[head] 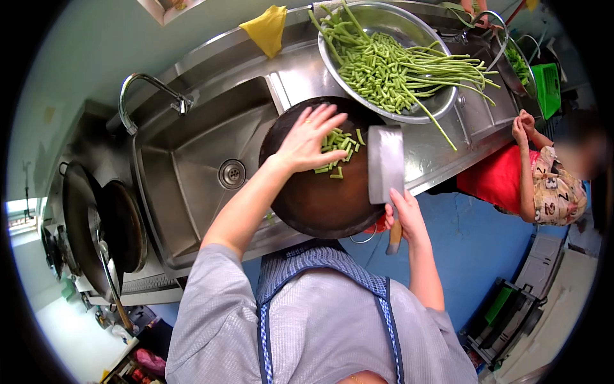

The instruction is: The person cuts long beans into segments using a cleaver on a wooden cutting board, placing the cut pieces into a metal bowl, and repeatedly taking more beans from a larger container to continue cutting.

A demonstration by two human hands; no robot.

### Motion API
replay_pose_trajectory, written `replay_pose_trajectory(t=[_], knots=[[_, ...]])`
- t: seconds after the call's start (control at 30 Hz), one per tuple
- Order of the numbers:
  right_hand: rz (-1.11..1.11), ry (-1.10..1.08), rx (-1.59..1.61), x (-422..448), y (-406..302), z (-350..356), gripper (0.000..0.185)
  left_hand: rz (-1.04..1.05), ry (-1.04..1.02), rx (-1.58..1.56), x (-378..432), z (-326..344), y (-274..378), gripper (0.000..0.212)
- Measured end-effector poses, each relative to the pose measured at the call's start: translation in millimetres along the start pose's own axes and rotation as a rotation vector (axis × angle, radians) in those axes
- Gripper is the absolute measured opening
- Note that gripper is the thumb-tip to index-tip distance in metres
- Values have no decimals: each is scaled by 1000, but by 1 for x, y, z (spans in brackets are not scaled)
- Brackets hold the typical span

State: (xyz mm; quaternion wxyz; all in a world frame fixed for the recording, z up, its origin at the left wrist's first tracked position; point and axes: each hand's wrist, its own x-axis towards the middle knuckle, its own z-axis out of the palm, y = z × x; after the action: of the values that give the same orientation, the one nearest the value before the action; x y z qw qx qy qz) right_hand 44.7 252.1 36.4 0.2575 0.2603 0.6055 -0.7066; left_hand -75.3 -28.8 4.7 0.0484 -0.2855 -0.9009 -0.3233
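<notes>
A round dark chopping board (321, 206) lies before me across the counter by the sink. My left hand (309, 141), fingers spread, is over cut green bean pieces (343, 144) on the board; whether it touches them I cannot tell. My right hand (407, 216) holds a cleaver (386, 163) near the top of its wooden handle, its broad blade at the board's right edge. Behind the board a large steel basin (327, 60) holds many cut pieces (379, 72) and a bundle of long whole beans (446, 67), whose ends hang over the right rim.
An empty steel sink (201, 144) with a faucet (153, 86) is at left, with woks (81, 216) beyond it. A yellow cloth (268, 31) hangs on the back ledge. At right stands another person (527, 177), hands near a second basin (520, 62) of greens.
</notes>
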Motion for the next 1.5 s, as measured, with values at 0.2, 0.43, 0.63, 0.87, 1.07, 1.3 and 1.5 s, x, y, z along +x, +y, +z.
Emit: replay_pose_trajectory(t=[0.2, 0.43, 0.63, 0.87, 1.07, 1.3, 1.5], knots=[[-1, -133, -64, 6, 17, 54, 27, 78, 44, -47, -14, 22, 32, 73], [64, -154, 64, -13, 55, 107, 22, -245, 244, 30, -66, 25, 67, 64], [104, -188, 120, -11, 55, 132, 25, -329, 500, -98, -62, 34, 62, 35], [73, -183, 251, -23, 36, 116, 25, -181, 487, -94, -32, 25, 82, 30], [-247, -24, 153, -3, -91, 100, 22, 41, 604, -322, 108, 11, 74, 22], [-360, 187, -350, 64, -178, 73, 14, -296, 488, -644, 195, 26, -33, 54], [-373, 31, 60, -9, -101, 23, 14, -198, 453, -123, 32, -11, -22, 14]])
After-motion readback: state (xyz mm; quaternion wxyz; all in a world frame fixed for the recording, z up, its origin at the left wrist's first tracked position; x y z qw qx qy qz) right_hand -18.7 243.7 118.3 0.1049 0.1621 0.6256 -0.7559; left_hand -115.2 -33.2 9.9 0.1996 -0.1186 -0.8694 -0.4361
